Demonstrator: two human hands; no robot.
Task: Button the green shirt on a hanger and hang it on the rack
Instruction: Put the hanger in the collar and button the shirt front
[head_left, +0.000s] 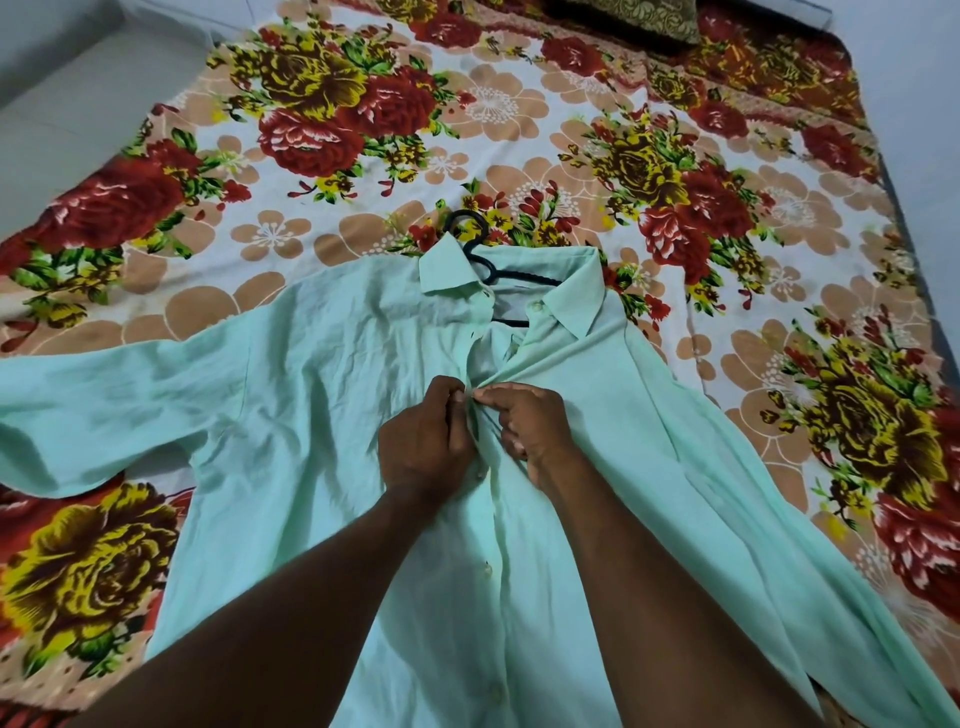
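Floral bedspread (363, 130) under shirt (311, 415) on hanger (470, 228), lower buttons (487, 570) seemingly done, left hand (423, 441) and right hand (530, 426) pinching placket (474, 374) mid-chest, collar (566, 296) and racking pending.

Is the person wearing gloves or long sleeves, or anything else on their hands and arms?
No gloves. The left hand and right hand are bare, with short nails, and no ring shows on the fingers in view. The left forearm and right forearm are bare too: no sleeves, watch or bracelet up to the picture's bottom edge.
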